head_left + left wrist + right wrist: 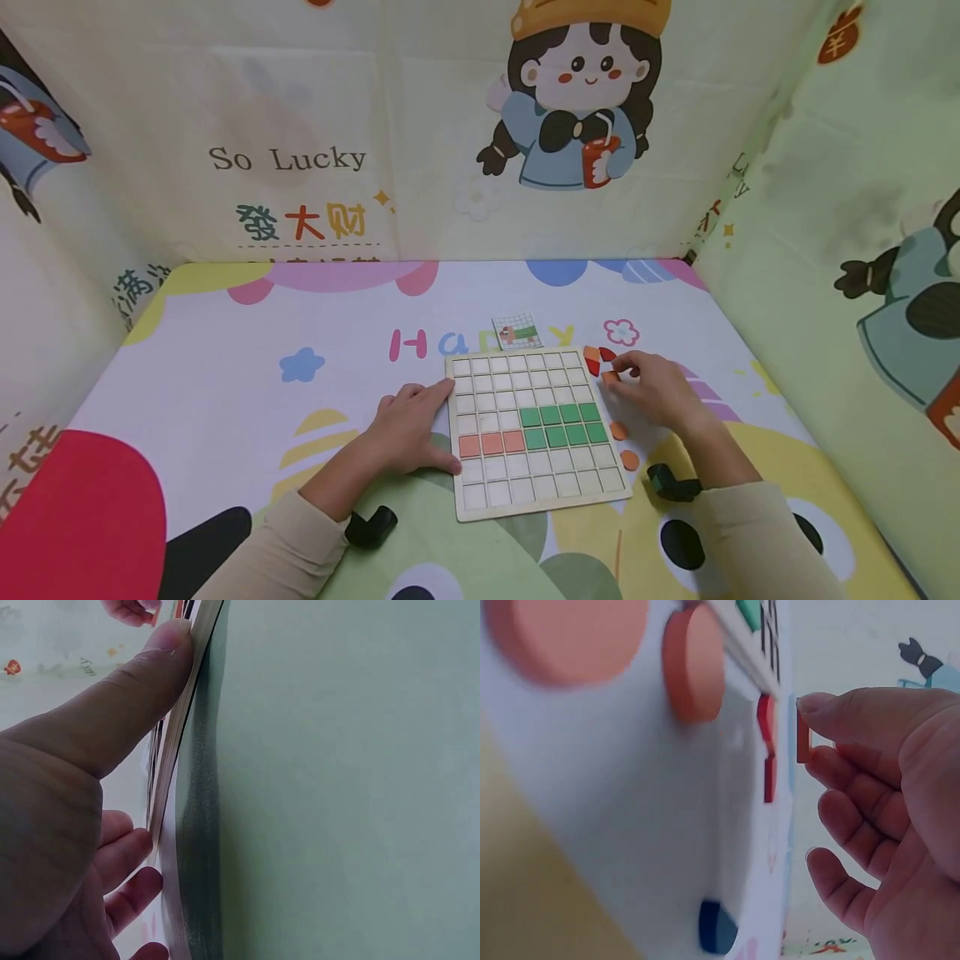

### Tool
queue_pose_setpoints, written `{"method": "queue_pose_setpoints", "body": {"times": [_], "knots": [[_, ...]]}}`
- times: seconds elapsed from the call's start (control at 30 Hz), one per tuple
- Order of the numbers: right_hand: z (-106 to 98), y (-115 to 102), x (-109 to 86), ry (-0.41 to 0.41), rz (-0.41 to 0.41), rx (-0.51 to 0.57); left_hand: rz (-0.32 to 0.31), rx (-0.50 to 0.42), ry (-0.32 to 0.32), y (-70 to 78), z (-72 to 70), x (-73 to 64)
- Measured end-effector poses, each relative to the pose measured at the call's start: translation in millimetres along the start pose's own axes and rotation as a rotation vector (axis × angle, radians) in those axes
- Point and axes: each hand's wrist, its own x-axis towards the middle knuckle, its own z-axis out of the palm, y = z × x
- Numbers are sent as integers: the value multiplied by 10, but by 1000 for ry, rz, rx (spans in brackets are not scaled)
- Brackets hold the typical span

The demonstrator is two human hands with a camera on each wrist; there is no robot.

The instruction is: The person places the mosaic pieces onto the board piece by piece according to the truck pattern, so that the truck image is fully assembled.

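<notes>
A pale wooden grid board (497,496) lies on the patterned table cover, holding a block of green square tiles (555,437) and a short row of salmon tiles (491,443). My left hand (405,429) rests at the board's left edge, thumb and forefinger spread apart along it; the left wrist view shows the thumb (150,686) against the edge. Just off the board's upper right side, my right hand (656,387) pinches a small orange tile (803,739) between thumb and forefinger. Red pieces (592,365) lie close to those fingertips.
Above the board lies a small pattern card (517,332) with a gridded coloured picture. Round orange pieces (629,460) sit along the board's right side. A dark blue piece (718,928) lies under the right hand. Printed cloth walls (420,125) enclose the table.
</notes>
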Motion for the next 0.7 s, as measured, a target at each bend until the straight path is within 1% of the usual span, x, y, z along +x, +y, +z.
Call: {"method": "queue_pose_setpoints", "body": {"times": [0.3, 0.43, 0.7], "knots": [[34, -214, -16, 17, -81, 29, 1, -6, -3, 3, -6, -4], [84, -306, -17, 19, -113, 46, 0, -3, -3, 0, -6, -2], [198, -474, -17, 17, -204, 75, 1, 3, -1, -6, 4, 6]]}}
